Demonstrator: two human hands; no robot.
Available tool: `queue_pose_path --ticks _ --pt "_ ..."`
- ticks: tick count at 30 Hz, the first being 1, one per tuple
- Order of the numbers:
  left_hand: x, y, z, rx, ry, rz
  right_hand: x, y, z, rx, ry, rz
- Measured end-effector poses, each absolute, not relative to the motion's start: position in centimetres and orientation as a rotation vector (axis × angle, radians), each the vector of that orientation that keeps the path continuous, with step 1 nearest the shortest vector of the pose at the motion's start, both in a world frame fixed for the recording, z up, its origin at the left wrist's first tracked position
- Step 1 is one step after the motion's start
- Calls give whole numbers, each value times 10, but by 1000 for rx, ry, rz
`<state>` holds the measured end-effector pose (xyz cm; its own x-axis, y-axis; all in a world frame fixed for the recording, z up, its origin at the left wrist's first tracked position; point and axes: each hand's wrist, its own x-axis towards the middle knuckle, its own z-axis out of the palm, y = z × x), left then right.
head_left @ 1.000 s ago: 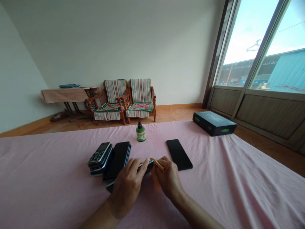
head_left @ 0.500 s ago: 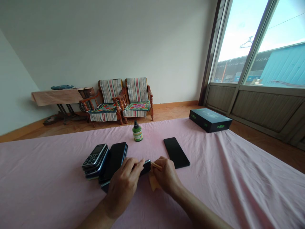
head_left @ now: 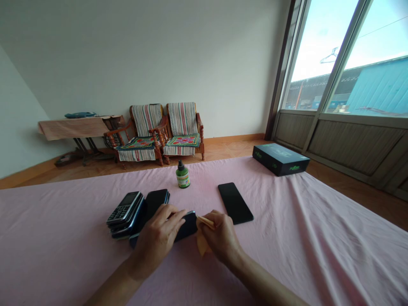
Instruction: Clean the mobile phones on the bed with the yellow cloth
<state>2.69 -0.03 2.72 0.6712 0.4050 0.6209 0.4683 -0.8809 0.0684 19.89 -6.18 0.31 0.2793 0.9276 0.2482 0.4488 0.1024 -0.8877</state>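
Observation:
My left hand point(head_left: 162, 233) is wrapped around a dark smartphone point(head_left: 186, 227), held edge up near the middle of the cloth-covered surface. Pinched in my right hand point(head_left: 221, 233) is a pale orange cloth point(head_left: 202, 245). A folded tip of it touches the phone's right end, and a loose corner hangs below the fingers. Just left of my left hand lie stacked dark smartphones point(head_left: 156, 199), partly hidden by it. Beside them is a stack of keypad phones point(head_left: 125, 212). A black flat phone point(head_left: 236, 203) lies beyond my right hand.
A green bottle with a black cap point(head_left: 182, 175) stands behind the phones. The black box point(head_left: 280, 159) sits at the far right corner of the pink sheet point(head_left: 306, 238). Two wooden armchairs point(head_left: 182, 131) and a covered side table point(head_left: 75, 127) are by the wall.
My left hand has shifted slightly left and up. The phone's broad dark face shows more now. The cloth in my right hand has moved slightly left with the phone's end.

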Motion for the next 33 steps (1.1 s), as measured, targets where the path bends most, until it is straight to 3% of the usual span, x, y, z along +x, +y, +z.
queue_pose_path --ticks 9,21,33 --pt "18 4 31 -2930 -789 -994 198 -61 -1 -1498 -1372 655" --pt "2 4 60 -3079 -1006 -1163 196 -78 22 -1243 -1333 410" --pt "2 4 59 -3111 -1035 -1218 187 -84 9 -1144 -1507 331"
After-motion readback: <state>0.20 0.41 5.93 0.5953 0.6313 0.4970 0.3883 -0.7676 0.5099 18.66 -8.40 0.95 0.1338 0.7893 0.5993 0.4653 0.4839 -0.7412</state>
